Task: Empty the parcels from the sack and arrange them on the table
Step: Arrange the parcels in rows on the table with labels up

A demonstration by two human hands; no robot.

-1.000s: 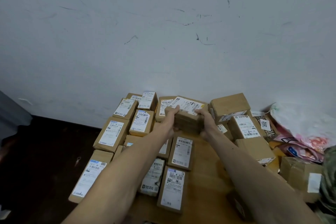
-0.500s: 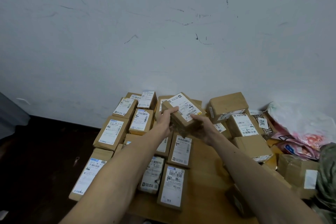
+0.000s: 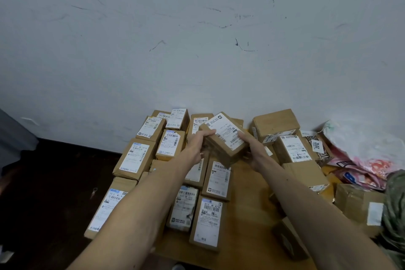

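**Drop risk mid-placement**

Far left of the left fingers [image 3: 207,132]: neat rows of flat brown cardboard boxes w/ white barcode labels [image 3: 134,158], label side up, packed edge to edge on the light wooden table [image 3: 247,204]. More of the same lie just below the fingers, e.g. a label-up carton [image 3: 217,178].

Left hand [image 3: 198,146]: fingers curled over the left end of the held parcel [image 3: 225,138], a small brown cardboard box w/ a white printed label. It's in the air, tilted and turned at an angle to the rows, with its label facing up. Right hand [image 3: 254,151]: fingers wrapped round the opposite end, so it's a 2-hand grip on 1 box.

Right of the right fingers: a plain brown cardboard cube [image 3: 275,124] against the wall, then a loose unsorted heap of cartons. Beyond that are pink-and-white plastic bags [image 3: 361,160] and green patterned fabric [image 3: 394,204] at the frame edge. That's prob. the sack, but I can't tell.

Likely step: setting this one into the far row. Risks:
- The grip is on the ends only and the box is tilted, so a slip would drop it on the rows below and knock them askew.
- The gap near the fingertips looks tight, so a skewed landing could leave it riding up on a neighbour.
- The right forearm reaches over the loose heap, so pulling back could nudge cartons off the edge.
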